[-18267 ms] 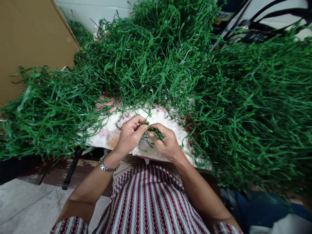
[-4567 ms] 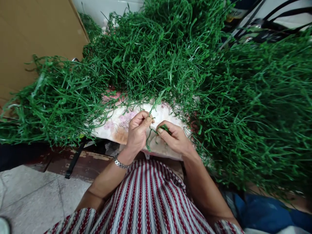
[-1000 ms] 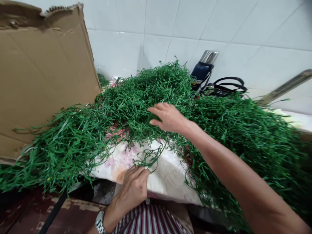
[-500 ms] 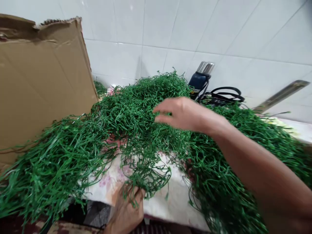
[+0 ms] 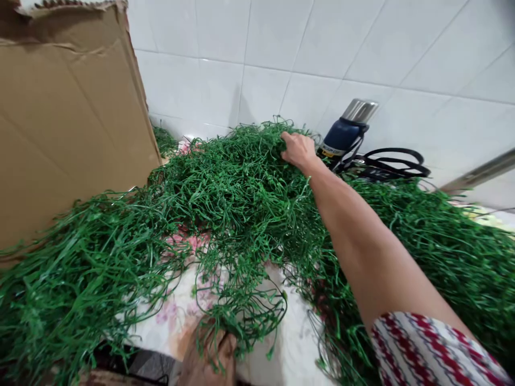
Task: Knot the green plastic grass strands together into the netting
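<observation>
Green artificial stems (image 5: 225, 177) lie in a tangled heap over a flowered cloth (image 5: 177, 321), spreading to both sides. My right hand (image 5: 298, 150) reaches to the top back of the heap, its fingers curled in among the stems, with their tips partly hidden. Low in the middle, my left hand (image 5: 213, 348) is closed at the front edge of the cloth around a loose bunch of thin green stems, which fans out away from it.
A large torn cardboard box (image 5: 72, 118) stands at the left. Behind the heap, a blue flask (image 5: 341, 134) with a silver cap leans near the tiled wall (image 5: 265, 86), beside a black-strapped item (image 5: 394, 163). A metal bar (image 5: 483, 171) slants at the right.
My right hand has moved back from above the middle of the heap to its top, and its fingers have closed on stems. My left hand still grips its bunch, now slightly lower in view.
</observation>
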A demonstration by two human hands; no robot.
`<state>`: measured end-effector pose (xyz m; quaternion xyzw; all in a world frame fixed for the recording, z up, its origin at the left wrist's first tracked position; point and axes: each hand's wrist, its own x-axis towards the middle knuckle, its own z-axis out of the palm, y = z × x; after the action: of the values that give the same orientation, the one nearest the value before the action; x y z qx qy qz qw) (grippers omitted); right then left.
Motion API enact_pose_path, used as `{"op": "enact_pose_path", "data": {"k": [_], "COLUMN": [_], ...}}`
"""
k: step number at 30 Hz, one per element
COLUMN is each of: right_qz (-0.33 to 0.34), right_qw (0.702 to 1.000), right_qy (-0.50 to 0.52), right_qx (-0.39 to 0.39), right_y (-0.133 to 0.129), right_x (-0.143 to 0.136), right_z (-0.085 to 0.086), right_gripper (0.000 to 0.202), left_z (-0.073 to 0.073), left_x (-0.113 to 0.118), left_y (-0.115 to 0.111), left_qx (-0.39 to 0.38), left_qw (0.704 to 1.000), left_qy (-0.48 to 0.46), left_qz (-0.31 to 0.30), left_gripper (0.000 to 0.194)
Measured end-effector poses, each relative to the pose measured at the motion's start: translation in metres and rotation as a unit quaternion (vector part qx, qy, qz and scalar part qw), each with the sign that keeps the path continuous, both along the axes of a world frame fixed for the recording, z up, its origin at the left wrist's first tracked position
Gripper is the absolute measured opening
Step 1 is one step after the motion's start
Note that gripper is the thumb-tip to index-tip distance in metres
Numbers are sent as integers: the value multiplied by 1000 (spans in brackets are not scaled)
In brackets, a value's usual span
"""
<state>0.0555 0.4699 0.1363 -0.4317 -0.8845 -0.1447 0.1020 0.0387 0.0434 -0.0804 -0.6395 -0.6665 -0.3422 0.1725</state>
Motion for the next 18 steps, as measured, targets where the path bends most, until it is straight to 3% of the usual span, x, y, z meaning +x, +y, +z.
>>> {"op": "enact_pose_path", "data": {"k": [5,8,10,13,16,18], "right_qz": [57,101,136,219,271,299], "right_qw": [990,981,975,963,954,943], "right_qy": [53,60,55,22,-41,-135], "right_qx": [116,157,168,155,117,52], "right_y": [-26,-58,-87,-135,-180,-201], "right_x": [9,9,7,9,17,23], "right_z": [46,75,82,64,18,-17], "right_gripper": [40,36,33,32,33,36], "left_z": [18,21,21,19,17,17], "left_x": [6,5,4,3,3,3], "left_y": [3,1,-1,-2,-2,-2], "left_qx": [-20,-45,-49,-38,-28,-31], "left_qw": [1000,999,998,998,999,1000], "left_qy": [-19,17,40,46,20,3], "left_qz": [11,5,0,-1,5,3], "left_gripper": [20,18,17,17,16,16]}}
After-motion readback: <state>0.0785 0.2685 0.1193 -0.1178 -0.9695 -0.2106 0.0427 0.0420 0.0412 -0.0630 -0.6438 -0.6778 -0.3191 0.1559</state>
